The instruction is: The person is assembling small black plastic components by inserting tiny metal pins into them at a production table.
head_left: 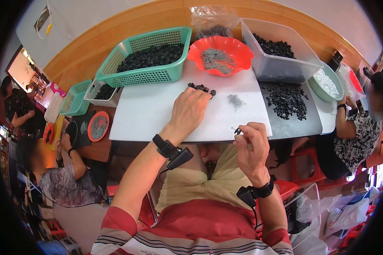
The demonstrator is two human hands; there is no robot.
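Observation:
Over the white work sheet (144, 110), my left hand (189, 111) is bent down at a short row of small black round plastic parts (202, 88). Its fingers are curled together, and one part lies right against the fingertips; what is between them is hidden. Close to the table's front edge, my right hand (253, 148) pinches a small black plastic clip (237, 131) between thumb and forefinger. A thin metal nail sticks out of the clip toward the left. On the sheet between the hands and the back lies a loose heap of grey nails (235, 100).
Along the back stand a green basket (142, 77) of black parts, a red scalloped bowl (193, 51) of nails and a clear bin (281, 66). Black pieces (287, 103) cover a grey mat at right, beside a bowl of white rings (325, 83). People sit at both sides.

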